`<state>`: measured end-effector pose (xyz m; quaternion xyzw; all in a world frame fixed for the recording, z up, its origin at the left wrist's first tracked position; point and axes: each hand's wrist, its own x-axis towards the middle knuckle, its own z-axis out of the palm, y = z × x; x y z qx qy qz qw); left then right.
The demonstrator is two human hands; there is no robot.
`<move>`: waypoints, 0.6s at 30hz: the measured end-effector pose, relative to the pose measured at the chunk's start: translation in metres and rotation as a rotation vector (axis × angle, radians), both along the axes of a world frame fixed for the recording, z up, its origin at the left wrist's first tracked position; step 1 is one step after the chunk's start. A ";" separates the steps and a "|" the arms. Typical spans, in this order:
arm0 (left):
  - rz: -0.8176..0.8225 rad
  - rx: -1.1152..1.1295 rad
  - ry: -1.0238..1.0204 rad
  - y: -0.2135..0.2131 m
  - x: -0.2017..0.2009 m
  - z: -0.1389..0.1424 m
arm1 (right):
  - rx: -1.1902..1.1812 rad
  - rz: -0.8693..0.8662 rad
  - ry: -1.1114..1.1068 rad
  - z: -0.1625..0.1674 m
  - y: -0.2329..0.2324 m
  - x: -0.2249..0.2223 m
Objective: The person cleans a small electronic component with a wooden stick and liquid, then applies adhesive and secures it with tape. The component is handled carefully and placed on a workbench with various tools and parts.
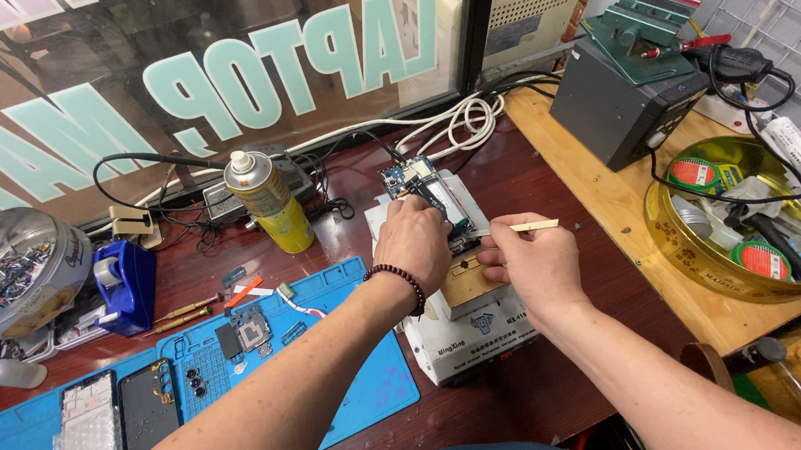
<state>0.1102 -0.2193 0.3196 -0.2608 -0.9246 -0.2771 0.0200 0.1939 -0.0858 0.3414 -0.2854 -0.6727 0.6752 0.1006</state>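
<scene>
My left hand [413, 241], with a dark bead bracelet on its wrist, presses down on a phone circuit board [423, 188] that lies on a white heating platform [465, 338] with a brass-coloured plate [468, 281]. My right hand [533, 265] pinches a thin flat metal tool [525, 228] whose pale tip points right, level with the board's near end. The part of the board under both hands is hidden.
A blue work mat [356, 388] at the left carries phone frames [118, 419], small parts and screwdrivers [181, 315]. A yellow spray can [269, 201], a blue tape dispenser [127, 284], and a tin of small parts [14, 271] stand behind. At the right sit a grey power unit [622, 101] and a golden bowl [694, 251].
</scene>
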 end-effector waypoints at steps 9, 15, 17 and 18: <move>-0.003 -0.013 0.000 0.002 -0.002 -0.003 | -0.032 0.005 0.005 -0.002 0.001 0.003; -0.019 0.045 -0.006 -0.003 0.005 0.005 | -0.029 -0.039 -0.012 -0.001 0.004 0.007; -0.032 0.059 -0.042 -0.011 0.010 0.007 | 0.008 -0.075 -0.002 0.001 0.008 0.007; -0.033 0.074 -0.041 -0.014 0.013 0.008 | 0.029 -0.093 0.002 0.001 0.010 0.007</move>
